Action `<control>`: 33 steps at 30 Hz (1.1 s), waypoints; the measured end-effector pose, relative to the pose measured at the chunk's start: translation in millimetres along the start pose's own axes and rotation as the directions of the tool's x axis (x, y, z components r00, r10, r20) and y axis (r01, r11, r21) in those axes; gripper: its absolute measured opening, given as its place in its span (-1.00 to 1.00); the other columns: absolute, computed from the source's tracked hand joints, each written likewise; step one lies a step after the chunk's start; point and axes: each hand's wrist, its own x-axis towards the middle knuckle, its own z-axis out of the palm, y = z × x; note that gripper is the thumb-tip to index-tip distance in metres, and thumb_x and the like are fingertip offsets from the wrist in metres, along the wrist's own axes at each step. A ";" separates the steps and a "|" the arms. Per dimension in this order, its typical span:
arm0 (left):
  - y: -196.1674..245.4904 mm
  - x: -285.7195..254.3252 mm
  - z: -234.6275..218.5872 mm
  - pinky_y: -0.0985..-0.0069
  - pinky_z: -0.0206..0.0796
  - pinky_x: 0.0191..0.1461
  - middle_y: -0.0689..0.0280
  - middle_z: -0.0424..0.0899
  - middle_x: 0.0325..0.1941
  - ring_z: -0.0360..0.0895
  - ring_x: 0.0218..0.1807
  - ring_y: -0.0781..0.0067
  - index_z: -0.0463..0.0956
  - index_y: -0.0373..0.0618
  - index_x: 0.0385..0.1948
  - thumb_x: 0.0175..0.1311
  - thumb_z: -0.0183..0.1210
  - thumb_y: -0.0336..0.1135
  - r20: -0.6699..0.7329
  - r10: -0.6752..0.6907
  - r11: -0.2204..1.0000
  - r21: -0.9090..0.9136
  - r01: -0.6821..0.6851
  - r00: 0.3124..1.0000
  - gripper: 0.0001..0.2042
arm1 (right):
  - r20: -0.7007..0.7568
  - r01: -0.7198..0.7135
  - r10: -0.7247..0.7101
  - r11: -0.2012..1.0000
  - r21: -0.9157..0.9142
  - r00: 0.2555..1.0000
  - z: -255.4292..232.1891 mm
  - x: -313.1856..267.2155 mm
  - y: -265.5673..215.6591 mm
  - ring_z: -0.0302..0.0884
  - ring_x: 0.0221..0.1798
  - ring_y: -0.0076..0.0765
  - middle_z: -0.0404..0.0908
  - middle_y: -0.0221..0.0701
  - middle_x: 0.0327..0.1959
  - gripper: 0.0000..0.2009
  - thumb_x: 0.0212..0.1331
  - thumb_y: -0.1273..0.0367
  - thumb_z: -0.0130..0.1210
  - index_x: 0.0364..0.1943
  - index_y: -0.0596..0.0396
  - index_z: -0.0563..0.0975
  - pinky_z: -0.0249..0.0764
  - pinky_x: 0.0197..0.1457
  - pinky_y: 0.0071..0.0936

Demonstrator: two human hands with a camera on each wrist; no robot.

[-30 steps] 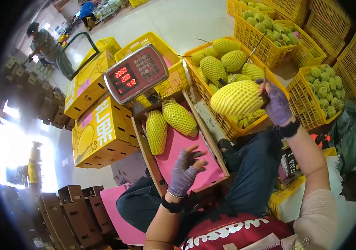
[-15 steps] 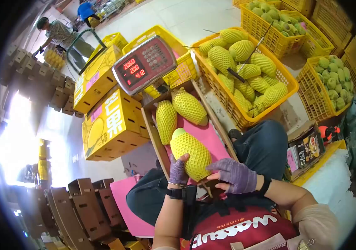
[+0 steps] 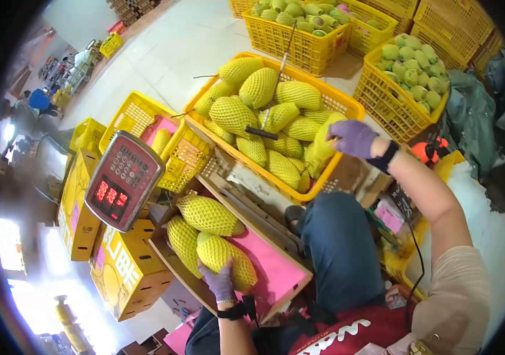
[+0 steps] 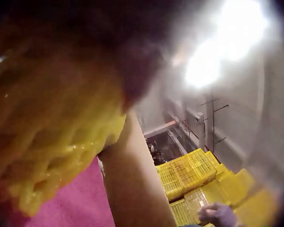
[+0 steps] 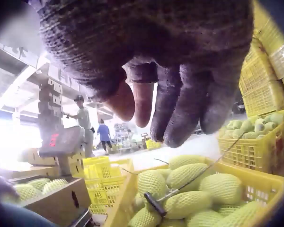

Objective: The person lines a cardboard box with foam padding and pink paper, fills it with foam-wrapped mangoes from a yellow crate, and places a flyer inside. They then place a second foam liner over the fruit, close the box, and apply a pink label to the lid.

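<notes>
In the head view, the left hand (image 3: 220, 285) grips the lower end of a yellow-netted fruit (image 3: 224, 257) inside an open cardboard box (image 3: 291, 284). Two more netted fruits (image 3: 210, 215) lie beside it, and pink paper (image 3: 267, 254) lines the box. The right hand (image 3: 354, 138) is over the right side of a yellow crate (image 3: 347, 106) of netted fruits, close to one of them. From the right wrist, its gloved fingers (image 5: 180, 113) hang loosely, with nothing visible between them. The left wrist view shows the fruit (image 4: 47, 132) close up; the hand there is dark and blurred.
A scale display (image 3: 125, 180) stands left of the box, near yellow cartons (image 3: 128, 269). A thin rod with a dark handle (image 3: 261, 133) lies across the crate's fruits. More fruit crates (image 3: 306, 47) stand behind, another (image 3: 382, 109) at the right.
The netted fruit has gone from over the crate into the box beside the other two. The right hand has moved away from it, back over the crate. The head view has shifted.
</notes>
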 end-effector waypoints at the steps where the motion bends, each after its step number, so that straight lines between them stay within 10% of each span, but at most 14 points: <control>1: -10.3 0.2 -0.1 0.33 0.17 0.31 0.12 0.30 0.21 0.30 0.19 0.26 0.08 -0.20 0.32 -0.18 0.47 -0.38 0.007 -0.047 0.995 -0.090 0.048 0.999 -0.08 | 0.066 0.025 -0.027 0.999 0.035 0.997 23.6 24.9 12.8 0.57 -0.11 -0.04 0.62 -0.18 -0.21 -0.76 0.03 0.30 0.14 -0.20 0.04 0.56 0.46 -0.04 -0.19; 10: 6.5 -10.2 -1.0 0.35 0.15 0.34 0.20 0.28 0.25 0.28 0.22 0.28 0.01 -0.09 0.38 -0.09 0.37 -0.52 0.042 -0.073 0.984 -0.160 0.079 0.996 -0.09 | 0.133 -0.379 0.388 0.921 -0.086 0.912 120.2 196.5 0.6 0.60 -0.07 -0.03 0.65 -0.18 -0.19 -0.69 0.10 0.15 0.10 -0.10 -0.07 0.55 0.47 -0.05 -0.10; 15: 48.1 -10.5 9.2 0.31 0.02 0.42 0.19 0.19 0.33 0.19 0.31 0.24 -0.05 -0.05 0.42 -0.10 0.36 -0.52 0.086 -0.069 0.980 -0.181 0.084 0.994 -0.04 | 0.254 -0.385 0.392 0.919 -0.079 0.884 130.2 212.0 -35.7 0.52 0.12 0.00 0.59 -0.16 0.01 -0.38 0.08 0.00 0.18 0.22 -0.14 0.29 0.42 0.06 -0.07; 21: 41.5 -10.5 5.1 0.31 0.01 0.43 0.18 0.16 0.36 0.19 0.32 0.24 -0.07 -0.03 0.43 -0.09 0.35 -0.53 0.080 -0.085 0.970 -0.222 0.101 0.993 -0.03 | 0.244 -0.450 0.417 0.888 0.099 0.876 150.9 222.4 -21.5 0.57 0.00 0.08 0.60 -0.09 -0.08 -0.61 0.13 0.24 0.10 0.05 0.00 0.39 0.46 0.03 -0.07; 26: 44.0 -12.3 8.2 0.32 0.03 0.42 0.19 0.16 0.36 0.18 0.33 0.26 -0.07 -0.05 0.43 -0.07 0.33 -0.56 0.121 -0.038 0.973 -0.223 0.064 0.992 -0.05 | -0.151 -0.093 0.175 0.894 0.438 0.973 117.8 255.3 -67.0 0.56 0.00 0.06 0.61 -0.10 -0.12 -0.67 0.10 0.31 0.08 -0.04 0.08 0.42 0.47 0.02 -0.12; 33: 41.6 -10.7 6.4 0.29 0.07 0.41 0.19 0.19 0.36 0.22 0.30 0.22 -0.07 0.02 0.43 -0.04 0.29 -0.54 0.118 -0.073 0.975 -0.199 0.096 0.990 -0.07 | 0.065 -0.169 0.156 0.932 0.322 0.986 133.9 351.5 -113.1 0.55 0.04 -0.01 0.62 -0.08 -0.13 -0.61 0.01 0.31 0.14 -0.02 0.11 0.51 0.45 0.12 -0.19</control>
